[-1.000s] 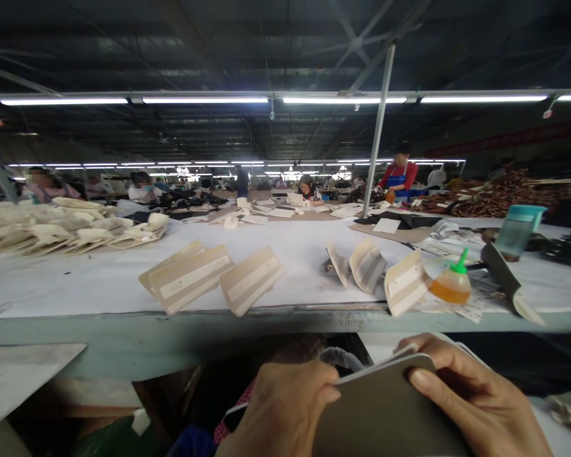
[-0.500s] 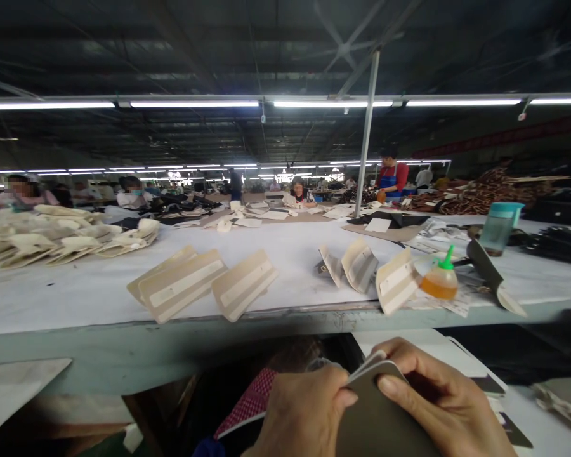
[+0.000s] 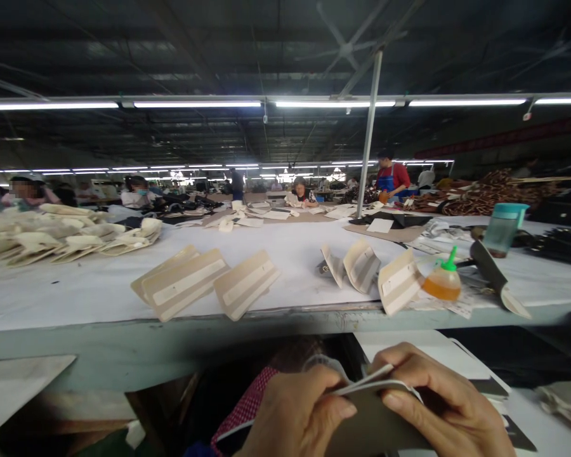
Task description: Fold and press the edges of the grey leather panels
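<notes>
Low in front of me, a grey-brown flat panel (image 3: 374, 422) with pale edges is pinched between both hands. My left hand (image 3: 297, 412) grips its left edge, thumb on the near face. On the right side, my right hand (image 3: 438, 400) holds the top edge, its thumb pressed on the near face and its fingers behind. Two pale layers show at the top edge, slightly apart. The panel's lower part runs out of the picture. Beyond my hands, beige panels with pale strips (image 3: 247, 282) lie at the table's front edge, and curved ones (image 3: 400, 279) stand farther right.
A squeeze bottle of amber liquid with a green nozzle (image 3: 443, 282) stands on the white-topped table (image 3: 99, 292). Behind it is a teal-lidded cup (image 3: 504, 228). Stacked cream pieces (image 3: 61, 235) fill the far left. White sheets (image 3: 423, 346) lie below, at right. Several people work farther back.
The panel's top edge has tilted and come down a little, showing more of its pale layers. My right hand has shifted slightly along it; both hands keep their hold.
</notes>
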Demonstrator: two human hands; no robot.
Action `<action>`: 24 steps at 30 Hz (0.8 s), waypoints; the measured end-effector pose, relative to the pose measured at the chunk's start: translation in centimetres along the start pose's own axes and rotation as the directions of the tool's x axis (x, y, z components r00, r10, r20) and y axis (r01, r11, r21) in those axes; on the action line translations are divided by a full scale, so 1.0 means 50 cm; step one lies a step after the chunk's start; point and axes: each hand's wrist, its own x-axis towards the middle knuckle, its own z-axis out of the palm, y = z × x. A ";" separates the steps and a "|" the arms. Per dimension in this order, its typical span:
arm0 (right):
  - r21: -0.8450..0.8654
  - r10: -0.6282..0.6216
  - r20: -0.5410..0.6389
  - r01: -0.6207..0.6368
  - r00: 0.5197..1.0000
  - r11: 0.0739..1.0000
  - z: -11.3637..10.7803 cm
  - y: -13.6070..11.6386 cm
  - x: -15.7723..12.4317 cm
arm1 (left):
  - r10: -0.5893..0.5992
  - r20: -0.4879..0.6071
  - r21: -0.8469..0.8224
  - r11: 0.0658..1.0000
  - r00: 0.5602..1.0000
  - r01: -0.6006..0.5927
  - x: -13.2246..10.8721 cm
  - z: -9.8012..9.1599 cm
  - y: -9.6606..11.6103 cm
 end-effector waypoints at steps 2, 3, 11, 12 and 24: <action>0.036 0.012 -0.046 -0.010 0.999 0.999 0.007 -0.003 -0.001 | 0.035 -0.024 0.002 0.999 0.999 -0.035 -0.006 -0.005 0.000; 0.047 0.016 -0.057 -0.013 0.998 0.999 0.009 -0.004 -0.002 | 0.054 -0.033 0.001 0.999 0.998 -0.054 -0.008 -0.005 0.001; 0.058 -0.016 -0.096 0.021 0.995 0.998 0.017 -0.001 -0.006 | 0.071 -0.100 -0.061 0.995 0.992 -0.077 -0.005 0.009 -0.013; 0.058 -0.018 -0.089 0.023 0.996 0.998 0.018 0.002 -0.006 | 0.070 -0.097 -0.073 0.994 0.993 -0.077 -0.004 0.009 -0.014; -0.149 -0.129 0.217 0.163 0.968 0.975 -0.006 0.038 -0.010 | -0.058 -0.042 -0.079 0.995 0.997 0.054 0.003 0.024 -0.003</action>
